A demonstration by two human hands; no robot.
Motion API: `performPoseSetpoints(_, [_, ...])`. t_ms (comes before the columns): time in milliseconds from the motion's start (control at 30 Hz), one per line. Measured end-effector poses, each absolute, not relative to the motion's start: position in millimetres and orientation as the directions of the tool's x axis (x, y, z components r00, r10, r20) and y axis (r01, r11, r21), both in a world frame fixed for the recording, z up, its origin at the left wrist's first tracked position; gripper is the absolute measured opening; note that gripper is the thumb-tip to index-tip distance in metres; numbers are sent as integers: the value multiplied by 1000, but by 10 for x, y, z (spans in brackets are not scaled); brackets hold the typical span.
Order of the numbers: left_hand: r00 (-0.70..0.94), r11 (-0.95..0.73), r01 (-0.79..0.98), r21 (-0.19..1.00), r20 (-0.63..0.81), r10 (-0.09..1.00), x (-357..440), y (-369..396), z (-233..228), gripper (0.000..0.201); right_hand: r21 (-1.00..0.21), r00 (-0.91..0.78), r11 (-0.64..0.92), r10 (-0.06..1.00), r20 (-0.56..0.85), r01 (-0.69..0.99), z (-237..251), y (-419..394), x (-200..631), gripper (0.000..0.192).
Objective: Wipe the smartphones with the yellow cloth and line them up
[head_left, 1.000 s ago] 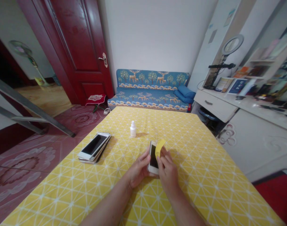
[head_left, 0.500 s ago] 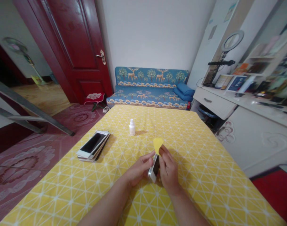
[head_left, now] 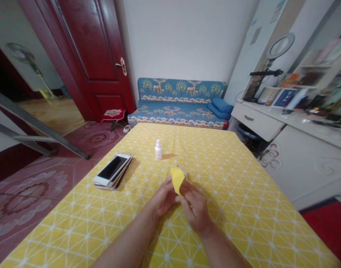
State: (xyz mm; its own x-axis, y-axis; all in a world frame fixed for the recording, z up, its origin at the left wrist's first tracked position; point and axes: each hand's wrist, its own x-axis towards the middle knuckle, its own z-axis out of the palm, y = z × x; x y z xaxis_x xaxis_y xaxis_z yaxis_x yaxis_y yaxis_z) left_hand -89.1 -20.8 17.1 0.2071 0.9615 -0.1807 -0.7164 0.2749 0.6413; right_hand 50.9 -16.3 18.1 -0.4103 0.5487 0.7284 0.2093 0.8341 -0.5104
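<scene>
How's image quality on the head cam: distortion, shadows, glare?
Head view: strong wide-angle bending at the edges, door and shelves lean; soft, even light, the white bottle casts a faint shadow to its right; mild sheen on the stacked phones; right hand fairly sharp.

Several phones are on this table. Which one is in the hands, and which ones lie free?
The phone between the left hand and right hand, mostly hidden behind the yellow cloth, is held. The stacked phones near the table's left edge lie untouched.
</scene>
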Motion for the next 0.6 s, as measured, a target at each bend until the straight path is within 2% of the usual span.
performPoseSetpoints(67, [224,301,-780,548,-204,953,-913,-194,149,14,-474,-464,864,494,736,169,218,-170,506,56])
performPoseSetpoints(133, [236,304,-848,435,-203,950,-954,-175,113,18,-444,-506,882,459,730,159,251,-167,507,58])
performPoseSetpoints(233, [233,289,-892,348,-193,953,-1028,-142,74,24,-410,-498,885,464,733,221,273,-143,538,57])
performPoseSetpoints(333, [273,326,-874,360,-191,943,-1063,-112,91,31,-422,-435,857,515,739,297,240,-103,586,50])
performPoseSetpoints(400, [268,329,-857,397,-204,942,-1053,-99,125,37,-479,-370,819,572,732,317,194,-80,603,43])
performPoseSetpoints(533, [140,211,-841,498,-177,974,-1003,-92,174,42,-638,-249,704,708,660,311,102,-55,586,35])
performPoseSetpoints(600, [110,179,-832,524,-161,981,-988,-96,180,43,-673,-236,675,737,633,303,78,-53,570,34])
